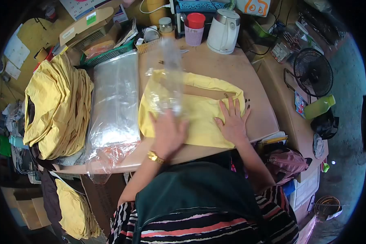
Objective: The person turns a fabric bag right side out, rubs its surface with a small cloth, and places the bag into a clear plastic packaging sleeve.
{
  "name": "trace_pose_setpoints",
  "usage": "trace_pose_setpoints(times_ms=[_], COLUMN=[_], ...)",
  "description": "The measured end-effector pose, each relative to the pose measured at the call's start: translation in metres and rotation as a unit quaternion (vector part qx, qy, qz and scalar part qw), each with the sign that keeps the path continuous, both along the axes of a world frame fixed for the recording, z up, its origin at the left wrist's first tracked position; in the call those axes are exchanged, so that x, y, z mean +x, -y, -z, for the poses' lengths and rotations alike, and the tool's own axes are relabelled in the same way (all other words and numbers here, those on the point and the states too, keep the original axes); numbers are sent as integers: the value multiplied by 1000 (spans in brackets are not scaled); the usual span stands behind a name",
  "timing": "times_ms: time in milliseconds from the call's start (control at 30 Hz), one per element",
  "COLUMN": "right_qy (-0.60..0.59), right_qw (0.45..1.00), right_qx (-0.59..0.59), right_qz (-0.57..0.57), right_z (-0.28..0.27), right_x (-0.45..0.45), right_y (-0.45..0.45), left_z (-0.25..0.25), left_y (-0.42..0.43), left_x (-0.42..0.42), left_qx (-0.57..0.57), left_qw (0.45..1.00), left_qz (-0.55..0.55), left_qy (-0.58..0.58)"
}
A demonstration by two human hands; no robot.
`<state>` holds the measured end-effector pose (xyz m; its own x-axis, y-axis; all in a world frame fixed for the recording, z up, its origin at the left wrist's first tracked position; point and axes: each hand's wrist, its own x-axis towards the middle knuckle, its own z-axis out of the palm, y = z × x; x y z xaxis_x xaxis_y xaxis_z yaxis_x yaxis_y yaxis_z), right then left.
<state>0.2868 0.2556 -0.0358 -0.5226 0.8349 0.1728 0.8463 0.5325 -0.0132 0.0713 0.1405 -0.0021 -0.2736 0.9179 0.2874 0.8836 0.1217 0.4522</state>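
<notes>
A yellow cloth bag [199, 124] with a long loop handle [215, 83] lies flat on the table in front of me. My right hand [234, 124] presses on its right part, palm down, with the fingers spread. Over the bag's left part is my left hand [169, 134], blurred by motion, with a gold-coloured watch or bracelet [155, 157] on the wrist. At its fingertips a clear plastic bag [166, 87], also blurred, extends away from me across the yellow cloth. Whether the fingers grip the plastic cannot be made out.
To the left lie a stack of clear plastic bags [116, 93] and a tall pile of yellow cloth bags [57, 110]. A white kettle [223, 32], a red-lidded container [195, 30] and a green basket [105, 57] stand at the back. A black fan [313, 72] stands right.
</notes>
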Motion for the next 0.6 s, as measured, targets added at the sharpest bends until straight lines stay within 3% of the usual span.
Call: trace_pose_setpoints(times_ms=[67, 133, 200, 267, 500, 600], right_qy=[-29, -37, -22, -54, -158, -261], right_qw=[998, 975, 949, 973, 941, 934], right_qx=[-41, -150, -216, -83, 13, 43], right_qz=[-46, -161, -226, -209, -300, -239], right_z=[-3, -33, -40, -12, -8, -34], right_x=[6, 25, 59, 82, 85, 76], right_y=[12, 29, 37, 34, 28, 5], left_z=[8, 39, 24, 33, 39, 32], left_y=[0, -2, 6, 15, 17, 22], left_x=[12, 7, 6, 10, -3, 1], left_qx=[31, -28, -21, -33, -32, -118], left_qw=[999, 998, 998, 998, 999, 992], left_qz=[14, 34, 17, -5, 35, 37], left_qy=[-8, -52, -62, -46, -27, -20])
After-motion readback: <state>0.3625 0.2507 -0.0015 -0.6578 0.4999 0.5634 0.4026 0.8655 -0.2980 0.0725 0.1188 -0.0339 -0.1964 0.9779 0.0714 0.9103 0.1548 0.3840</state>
